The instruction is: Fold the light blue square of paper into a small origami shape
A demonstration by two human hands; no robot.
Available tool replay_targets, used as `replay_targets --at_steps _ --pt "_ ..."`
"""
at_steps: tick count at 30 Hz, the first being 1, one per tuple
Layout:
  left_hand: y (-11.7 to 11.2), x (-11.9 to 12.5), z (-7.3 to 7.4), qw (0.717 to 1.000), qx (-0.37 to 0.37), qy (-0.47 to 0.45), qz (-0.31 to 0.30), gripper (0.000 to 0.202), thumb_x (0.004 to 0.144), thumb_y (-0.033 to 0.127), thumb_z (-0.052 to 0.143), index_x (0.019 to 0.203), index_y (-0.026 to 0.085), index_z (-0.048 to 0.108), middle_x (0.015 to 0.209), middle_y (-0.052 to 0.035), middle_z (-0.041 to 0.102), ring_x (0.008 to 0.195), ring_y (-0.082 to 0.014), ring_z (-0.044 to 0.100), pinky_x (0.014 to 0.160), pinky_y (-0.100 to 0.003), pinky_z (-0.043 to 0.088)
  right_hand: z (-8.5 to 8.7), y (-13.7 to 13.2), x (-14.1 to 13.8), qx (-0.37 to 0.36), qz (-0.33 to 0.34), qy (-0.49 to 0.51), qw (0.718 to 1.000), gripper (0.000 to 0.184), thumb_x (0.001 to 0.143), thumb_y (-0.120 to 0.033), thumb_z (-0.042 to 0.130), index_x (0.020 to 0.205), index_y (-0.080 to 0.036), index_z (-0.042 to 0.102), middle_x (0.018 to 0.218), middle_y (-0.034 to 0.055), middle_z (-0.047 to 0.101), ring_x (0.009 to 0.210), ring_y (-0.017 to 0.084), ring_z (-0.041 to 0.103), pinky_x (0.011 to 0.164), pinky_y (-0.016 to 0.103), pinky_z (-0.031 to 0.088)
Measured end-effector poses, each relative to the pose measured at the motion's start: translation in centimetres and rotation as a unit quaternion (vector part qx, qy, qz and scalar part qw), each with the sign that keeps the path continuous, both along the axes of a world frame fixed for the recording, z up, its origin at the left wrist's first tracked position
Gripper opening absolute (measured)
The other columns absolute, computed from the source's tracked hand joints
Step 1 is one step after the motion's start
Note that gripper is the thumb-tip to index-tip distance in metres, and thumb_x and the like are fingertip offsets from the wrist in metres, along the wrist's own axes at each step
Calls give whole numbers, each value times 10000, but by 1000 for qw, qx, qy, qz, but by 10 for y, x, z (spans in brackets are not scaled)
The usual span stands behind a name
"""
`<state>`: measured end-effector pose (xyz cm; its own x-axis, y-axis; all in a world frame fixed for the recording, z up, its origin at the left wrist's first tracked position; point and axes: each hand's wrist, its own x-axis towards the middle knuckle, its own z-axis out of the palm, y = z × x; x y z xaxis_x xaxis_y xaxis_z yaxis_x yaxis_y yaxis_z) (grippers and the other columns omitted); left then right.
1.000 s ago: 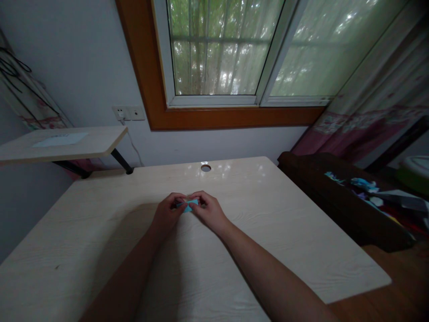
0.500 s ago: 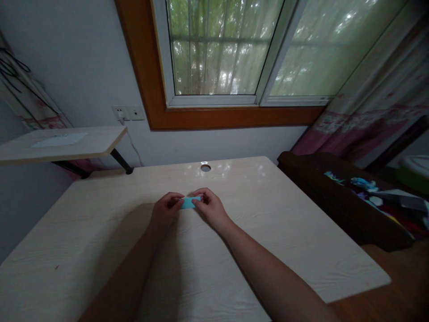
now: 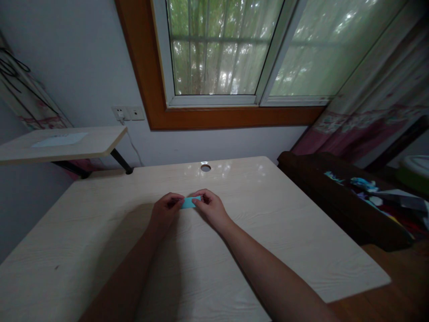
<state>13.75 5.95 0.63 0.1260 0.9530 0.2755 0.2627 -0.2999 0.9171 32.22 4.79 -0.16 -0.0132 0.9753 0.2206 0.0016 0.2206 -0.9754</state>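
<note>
A small strip of turquoise paper (image 3: 188, 203) is held between my two hands, over the far middle part of the pale wooden desk (image 3: 281, 223). My left hand (image 3: 166, 209) pinches its left end between thumb and fingers. At the right end, my right hand (image 3: 210, 205) pinches it, the thumb lying across the front face. The fingertips behind the strip are partly hidden. Whether the strip is folded I cannot tell.
A round cable hole (image 3: 205, 168) is near the desk's back edge. On the left stands a raised shelf (image 3: 100, 136) on black legs, with a sheet of paper (image 3: 60, 139) on it. A dark wooden piece of furniture (image 3: 318, 192) with assorted items is beyond the right edge.
</note>
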Motion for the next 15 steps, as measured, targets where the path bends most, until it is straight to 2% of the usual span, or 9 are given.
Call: replay_targets --at_steps 9,15 --pt "-1 -1 1 1000 16 18 5 168 797 350 655 872 207 704 816 -25 700 755 -170 639 692 -268 495 5 -1 -1 -6 4 9 1000 190 755 -288 673 927 -206 667 768 -1 620 657 135 518 618 258 419" --pt "0 -1 0 1000 9 1 0 175 790 359 662 876 212 700 812 -25 699 754 -169 645 690 -261 505 6 -1 -1 -8 4 20 1000 223 744 -290 684 948 -202 661 730 -13 595 645 130 503 609 252 414"
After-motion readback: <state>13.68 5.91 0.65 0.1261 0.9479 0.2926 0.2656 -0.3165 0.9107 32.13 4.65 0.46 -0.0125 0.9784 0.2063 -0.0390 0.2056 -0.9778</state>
